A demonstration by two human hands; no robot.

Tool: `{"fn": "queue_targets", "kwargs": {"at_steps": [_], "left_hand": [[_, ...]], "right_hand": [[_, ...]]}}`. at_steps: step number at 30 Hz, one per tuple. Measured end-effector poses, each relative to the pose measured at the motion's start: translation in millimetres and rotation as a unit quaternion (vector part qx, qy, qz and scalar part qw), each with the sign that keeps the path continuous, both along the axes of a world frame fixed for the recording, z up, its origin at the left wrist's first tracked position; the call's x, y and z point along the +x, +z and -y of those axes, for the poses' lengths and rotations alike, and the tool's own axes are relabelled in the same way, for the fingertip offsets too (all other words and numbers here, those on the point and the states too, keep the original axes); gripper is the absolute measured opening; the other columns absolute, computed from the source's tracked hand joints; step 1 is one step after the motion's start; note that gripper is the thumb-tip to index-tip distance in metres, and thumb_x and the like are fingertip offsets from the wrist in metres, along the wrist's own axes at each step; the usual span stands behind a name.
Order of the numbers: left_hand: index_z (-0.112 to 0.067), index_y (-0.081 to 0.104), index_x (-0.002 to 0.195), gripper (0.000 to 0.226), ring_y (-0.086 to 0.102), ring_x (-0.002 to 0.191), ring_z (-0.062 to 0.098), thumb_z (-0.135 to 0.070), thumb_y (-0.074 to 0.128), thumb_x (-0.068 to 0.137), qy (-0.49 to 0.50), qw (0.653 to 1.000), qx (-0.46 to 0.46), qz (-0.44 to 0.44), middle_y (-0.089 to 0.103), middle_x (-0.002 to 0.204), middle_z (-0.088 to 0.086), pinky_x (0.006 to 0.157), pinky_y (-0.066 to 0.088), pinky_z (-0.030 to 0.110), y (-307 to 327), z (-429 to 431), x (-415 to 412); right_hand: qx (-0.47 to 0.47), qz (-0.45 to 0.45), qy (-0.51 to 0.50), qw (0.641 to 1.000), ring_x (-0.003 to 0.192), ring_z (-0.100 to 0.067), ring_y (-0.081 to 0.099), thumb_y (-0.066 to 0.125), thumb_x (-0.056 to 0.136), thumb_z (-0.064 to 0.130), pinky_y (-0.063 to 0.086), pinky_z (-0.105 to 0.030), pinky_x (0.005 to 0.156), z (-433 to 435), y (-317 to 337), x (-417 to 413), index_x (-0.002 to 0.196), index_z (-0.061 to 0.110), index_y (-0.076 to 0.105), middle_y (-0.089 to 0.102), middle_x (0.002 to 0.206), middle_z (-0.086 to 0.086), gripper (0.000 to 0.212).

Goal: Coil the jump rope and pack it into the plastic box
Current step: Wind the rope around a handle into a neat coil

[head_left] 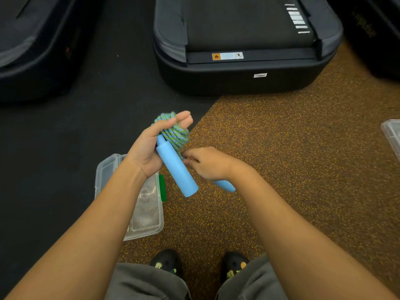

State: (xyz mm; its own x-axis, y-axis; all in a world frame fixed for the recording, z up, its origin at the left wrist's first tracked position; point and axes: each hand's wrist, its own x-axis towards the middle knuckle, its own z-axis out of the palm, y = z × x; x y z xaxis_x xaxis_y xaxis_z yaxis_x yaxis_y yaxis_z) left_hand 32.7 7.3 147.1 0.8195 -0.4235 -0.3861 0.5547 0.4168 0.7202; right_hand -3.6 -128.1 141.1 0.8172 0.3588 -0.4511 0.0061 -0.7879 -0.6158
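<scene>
A jump rope with a blue-green braided cord [175, 132] is wound in several loops around my left hand [149, 146], palm up. One light blue handle [176, 166] lies across that palm and sticks out toward me. My right hand [206, 163] is closed on the rope just right of that handle, and the second blue handle [225, 185] pokes out beneath it. The clear plastic box [149, 213] lies open on the floor under my left forearm, with a green latch [162, 188] on its right side.
A dark treadmill [244, 68] stands straight ahead, with another dark machine [32, 61] at the far left. A clear lid or container [392, 135] lies at the right edge. The floor is black mat on the left, speckled brown on the right. My shoes [167, 262] are below.
</scene>
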Motion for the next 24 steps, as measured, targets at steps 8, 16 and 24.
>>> {"fn": "queue_targets", "kwargs": {"at_steps": [8, 16, 24], "left_hand": [[-0.012, 0.075, 0.078, 0.037, 0.069, 0.092, 0.011, 0.004, 0.043, 0.086, 0.097, 0.993, 0.065, 0.036, 0.074, 0.097, 0.002, 0.081, 0.055, 0.021, -10, 2, 4], [-0.015, 0.067, 0.097, 0.021, 0.062, 0.091, 0.012, -0.004, 0.052, 0.087, -0.043, 0.961, 0.254, 0.097, 0.068, 0.101, -0.004, 0.069, 0.049, 0.022, -16, 8, -5], [-0.021, 0.069, 0.076, 0.034, 0.061, 0.074, 0.010, -0.053, 0.059, 0.079, -0.126, 0.934, 0.288, 0.170, 0.067, 0.075, -0.004, 0.079, 0.047, 0.032, -12, 14, -3]], "right_hand": [[-0.001, 0.034, 0.016, 0.999, 0.099, -0.025, 0.045, 0.044, 0.093, 0.014, 0.030, -0.028, 0.077, 2, 4, 3, 0.114, 0.019, 0.056, 0.048, 0.102, -0.014, 0.025], [0.005, 0.112, -0.001, 0.994, 0.099, -0.023, 0.054, 0.058, 0.088, 0.021, 0.041, -0.031, 0.091, 7, 17, 3, 0.099, 0.008, 0.065, 0.054, 0.102, -0.007, 0.019], [-0.009, 0.121, -0.035, 0.992, 0.089, -0.017, 0.040, 0.050, 0.091, 0.033, 0.040, -0.041, 0.090, 20, 23, 4, 0.090, 0.017, 0.042, 0.040, 0.095, -0.002, 0.018]]}}
